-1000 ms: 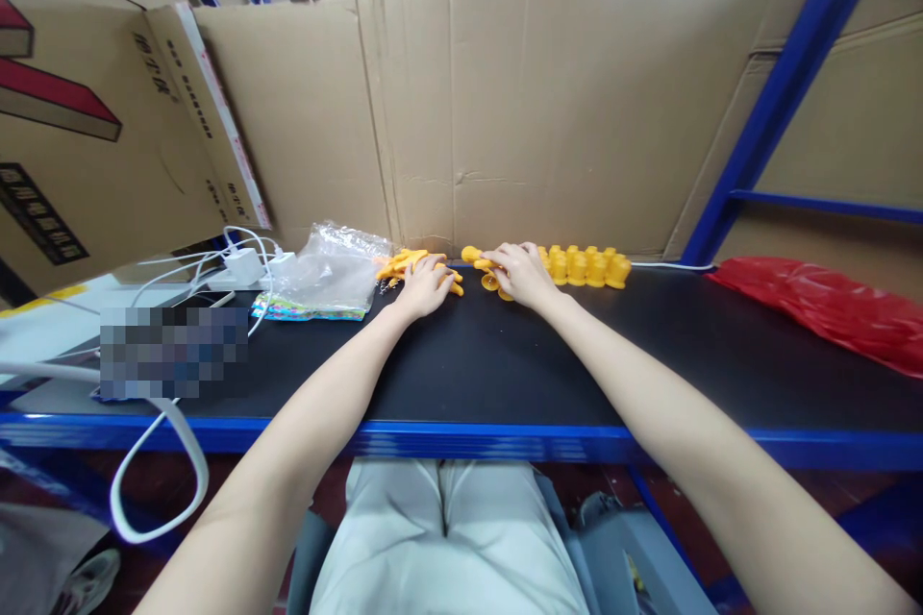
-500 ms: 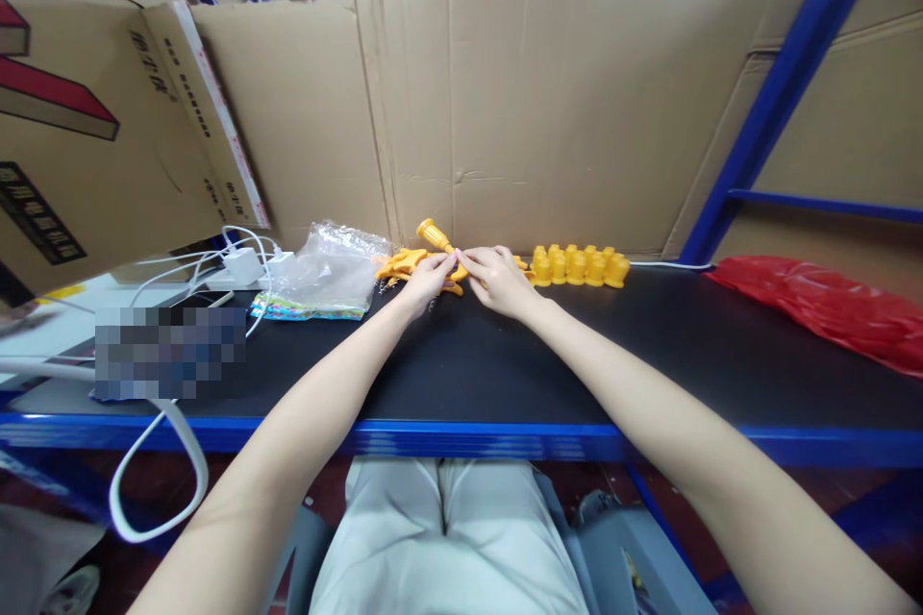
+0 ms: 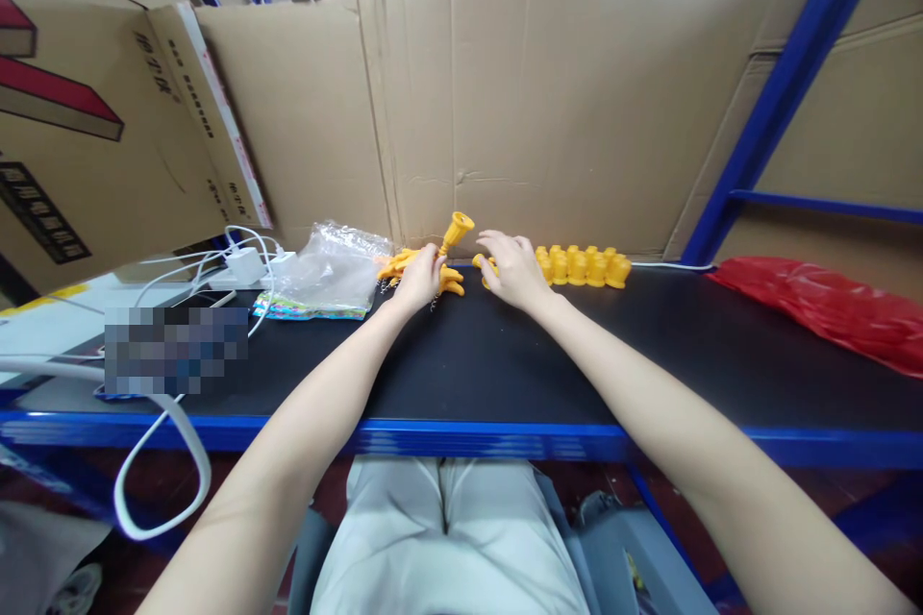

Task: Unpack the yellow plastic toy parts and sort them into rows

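Note:
My left hand (image 3: 419,281) pinches a yellow plastic piece (image 3: 456,233) with a flared end, holding it upright above a loose pile of yellow pieces (image 3: 404,263) at the back of the black shelf top (image 3: 505,356). My right hand (image 3: 513,267) hovers just right of it, fingers curled over another small yellow piece (image 3: 480,262) that lies on the surface. A neat row of upright yellow parts (image 3: 583,266) stands to the right of that hand, against the cardboard wall.
A clear plastic bag (image 3: 328,271) lies left of the pile. White cables and a charger (image 3: 241,264) sit at the far left. A red plastic bag (image 3: 829,307) lies at the right. Cardboard sheets (image 3: 548,106) wall the back. The blue shelf edge (image 3: 461,440) runs along the front.
My left hand lifted a yellow piece out of the pile and swung it from leaning left to upright. My right hand let go and moved slightly to the right.

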### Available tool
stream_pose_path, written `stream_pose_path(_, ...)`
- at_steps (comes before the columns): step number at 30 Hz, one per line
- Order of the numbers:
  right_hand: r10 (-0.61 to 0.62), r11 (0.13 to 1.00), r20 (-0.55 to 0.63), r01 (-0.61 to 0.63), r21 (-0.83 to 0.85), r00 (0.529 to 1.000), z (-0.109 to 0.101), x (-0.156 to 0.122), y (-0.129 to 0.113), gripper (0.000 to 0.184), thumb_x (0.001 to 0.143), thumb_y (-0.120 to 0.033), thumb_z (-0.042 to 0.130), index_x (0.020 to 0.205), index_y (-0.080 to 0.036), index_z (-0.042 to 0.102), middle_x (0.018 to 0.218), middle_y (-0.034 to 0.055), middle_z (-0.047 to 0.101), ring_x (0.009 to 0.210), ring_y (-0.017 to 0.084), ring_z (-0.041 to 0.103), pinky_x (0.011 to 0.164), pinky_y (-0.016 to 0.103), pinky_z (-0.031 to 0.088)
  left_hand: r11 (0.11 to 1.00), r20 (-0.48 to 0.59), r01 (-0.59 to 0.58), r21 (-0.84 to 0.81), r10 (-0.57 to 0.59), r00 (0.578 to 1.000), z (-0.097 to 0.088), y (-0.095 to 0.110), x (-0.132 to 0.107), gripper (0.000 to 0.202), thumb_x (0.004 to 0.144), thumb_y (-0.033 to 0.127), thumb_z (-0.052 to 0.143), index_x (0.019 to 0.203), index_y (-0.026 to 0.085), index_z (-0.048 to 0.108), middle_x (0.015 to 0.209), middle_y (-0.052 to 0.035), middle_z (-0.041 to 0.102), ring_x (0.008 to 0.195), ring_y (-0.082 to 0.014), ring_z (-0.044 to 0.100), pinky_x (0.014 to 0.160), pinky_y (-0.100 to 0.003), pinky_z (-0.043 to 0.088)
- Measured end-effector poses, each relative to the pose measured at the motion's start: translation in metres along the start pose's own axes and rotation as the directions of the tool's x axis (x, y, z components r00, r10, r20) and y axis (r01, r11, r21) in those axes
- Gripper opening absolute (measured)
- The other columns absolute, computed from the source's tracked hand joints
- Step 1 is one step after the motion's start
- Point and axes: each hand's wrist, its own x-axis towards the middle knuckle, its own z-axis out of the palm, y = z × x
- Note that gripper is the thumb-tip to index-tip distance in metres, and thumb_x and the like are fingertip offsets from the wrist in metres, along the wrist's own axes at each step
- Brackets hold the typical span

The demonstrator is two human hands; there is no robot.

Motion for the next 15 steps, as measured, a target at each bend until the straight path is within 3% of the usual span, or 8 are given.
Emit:
stream_pose_path(3,0.057,0.998,-0.055,-0.059,-0.02,0.997,-0.003,0.001,0.006,0.041,0.093,-0.031,0.039,0.128,-0.012,0.049,0.133,0.0173,0.052,0.121,0.027,0.048,0.093,0.041,0.034,0.919,0.088,-0.207,0.335,0.188,0.978,-0.009,-0.005,0.0,0.004,0.089,0.02,0.046,0.086,0.019,0.049,0.101,-0.0088,0.056,0.095,-0.0212,0.058,0.087,-0.038,0.045)
stream_pose_path(8,0.037,0.999,0.113,-0.039,0.016,0.993,0.003,-0.003,0.012,0.037,0.095,-0.038,0.037,0.118,-0.016,0.057,0.118,0.0129,0.063,0.11,0.025,0.055,0.095,0.042,0.029,0.783,0.18,-0.365,0.504,0.318,0.931,-0.011,0.004,-0.001,0.013,0.092,0.022,0.039,0.097,0.017,0.05,0.124,-0.0142,0.049,0.102,-0.0227,0.056,0.087,-0.036,0.043)
stream_pose_path(11,0.011,0.998,0.217,-0.025,0.059,0.976,0.008,-0.005,0.015,0.035,0.095,-0.039,0.037,0.11,-0.017,0.061,0.109,0.0101,0.067,0.101,0.023,0.057,0.093,0.04,0.03,0.71,0.211,-0.39,0.586,0.331,0.92,-0.01,0.011,-0.003,0.015,0.093,0.023,0.039,0.099,0.016,0.05,0.12,-0.0142,0.052,0.098,-0.0233,0.056,0.085,-0.037,0.043)
stream_pose_path(15,0.019,0.998,0.221,-0.031,0.053,0.975,0.006,-0.002,0.016,0.028,0.093,-0.035,0.043,0.106,-0.017,0.061,0.105,0.0093,0.067,0.096,0.023,0.056,0.087,0.037,0.032,0.666,0.218,-0.366,0.649,0.299,0.929,-0.008,0.015,-0.003,0.015,0.093,0.024,0.039,0.093,0.016,0.051,0.101,-0.0116,0.058,0.088,-0.0232,0.056,0.079,-0.036,0.043)
